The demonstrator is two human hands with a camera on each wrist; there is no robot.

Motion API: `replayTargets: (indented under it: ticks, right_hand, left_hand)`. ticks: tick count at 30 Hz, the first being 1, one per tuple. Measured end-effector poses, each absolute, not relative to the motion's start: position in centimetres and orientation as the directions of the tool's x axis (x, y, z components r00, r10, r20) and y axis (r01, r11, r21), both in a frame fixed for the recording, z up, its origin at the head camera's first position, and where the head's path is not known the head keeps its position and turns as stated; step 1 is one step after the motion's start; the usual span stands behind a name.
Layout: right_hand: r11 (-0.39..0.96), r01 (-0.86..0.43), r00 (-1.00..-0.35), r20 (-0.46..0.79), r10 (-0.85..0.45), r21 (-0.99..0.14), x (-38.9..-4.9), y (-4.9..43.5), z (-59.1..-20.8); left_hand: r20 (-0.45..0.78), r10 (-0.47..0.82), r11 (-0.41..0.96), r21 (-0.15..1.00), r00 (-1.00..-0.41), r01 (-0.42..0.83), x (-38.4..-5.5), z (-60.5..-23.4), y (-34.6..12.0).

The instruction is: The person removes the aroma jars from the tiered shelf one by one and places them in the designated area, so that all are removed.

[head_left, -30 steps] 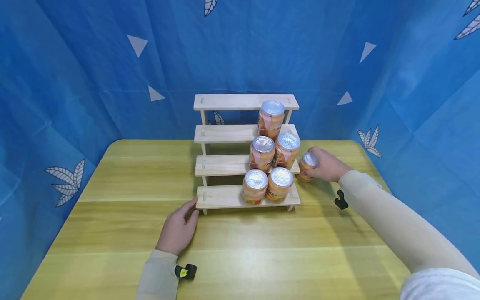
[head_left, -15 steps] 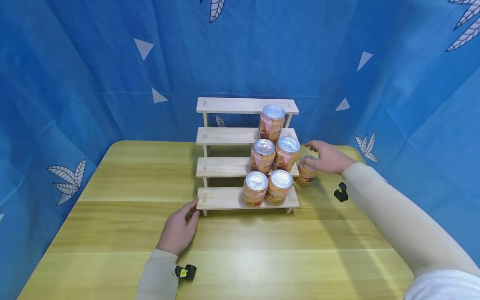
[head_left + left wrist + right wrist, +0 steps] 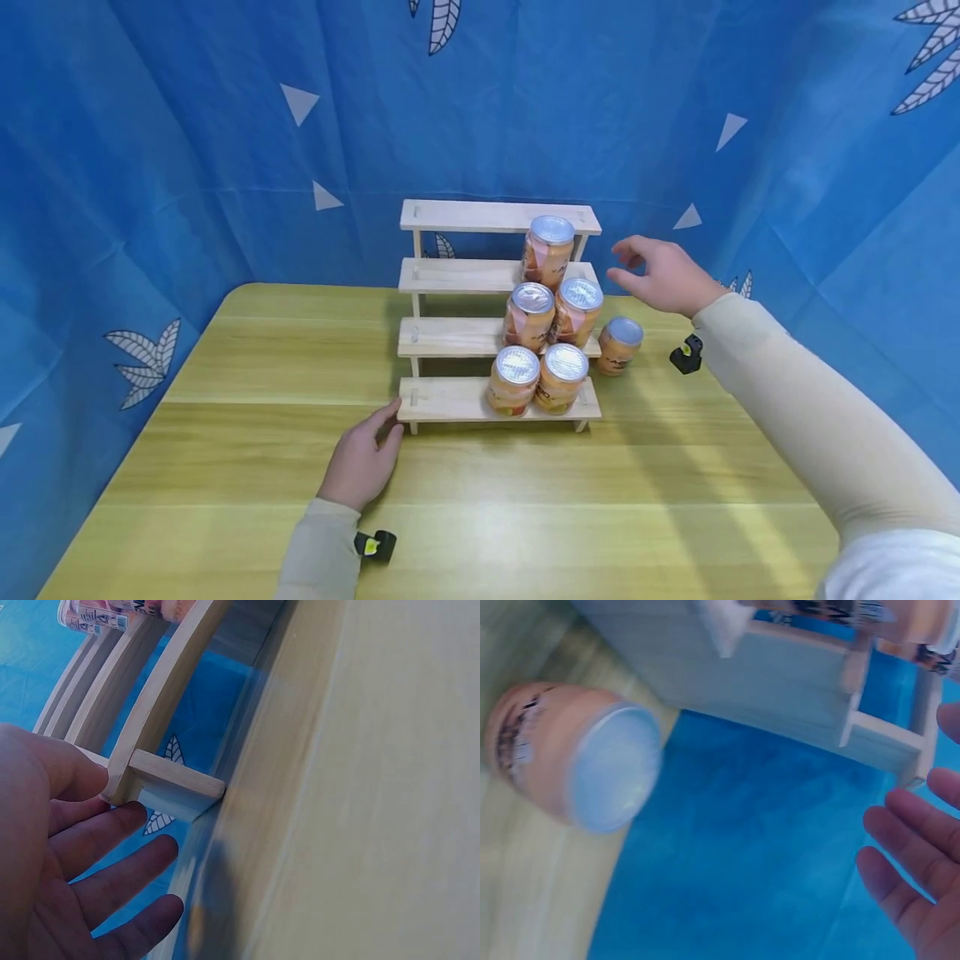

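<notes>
A stepped wooden display rack (image 3: 450, 398) stands on the table, holding peach-orange jars with silver lids. Two jars, one of them a front jar (image 3: 513, 382), sit on the lowest step; two more, including a middle jar (image 3: 528, 317), are one step up, and a single upper jar (image 3: 547, 250) is on the step above. My left hand (image 3: 362, 460) pinches the left end of the lowest step between thumb and index finger, the other fingers spread. With its fingers loosely bent, my right hand (image 3: 667, 273) hovers holding nothing, above a loose jar (image 3: 618, 347) on the table right of the rack.
The wooden table (image 3: 225, 450) has rounded back corners. A blue curtain (image 3: 360, 125) with leaf and triangle prints hangs behind it and along both sides. Black wrist cameras (image 3: 686, 356) are strapped to both forearms.
My right hand has let go of the jar beside the rack and risen up and away, leaving it on the table. The left hand keeps its place at the rack's end.
</notes>
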State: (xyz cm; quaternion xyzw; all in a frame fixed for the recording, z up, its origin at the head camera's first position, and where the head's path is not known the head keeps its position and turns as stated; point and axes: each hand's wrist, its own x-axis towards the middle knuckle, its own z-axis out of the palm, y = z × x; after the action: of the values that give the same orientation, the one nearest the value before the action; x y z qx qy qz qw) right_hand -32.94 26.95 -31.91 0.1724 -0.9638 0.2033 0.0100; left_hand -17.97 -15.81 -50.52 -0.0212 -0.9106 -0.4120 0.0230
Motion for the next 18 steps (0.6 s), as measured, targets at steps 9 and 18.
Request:
replayTargets:
  ticks: [9,18]
  right_hand:
    - [0.832,-0.359,-0.932,0.121,-0.341,-0.423,-33.6,24.3,-30.0]
    - [0.834,-0.378,-0.923,0.093,-0.373,-0.402,-34.7,21.7,-28.7]
  left_hand:
    - [0.061,0.022,0.658,0.751,-0.998,0.061,-17.8,-50.8,-15.9]
    - [0.075,0.020,0.656,0.752,-0.997,0.070,-17.9,-50.6,-15.8]
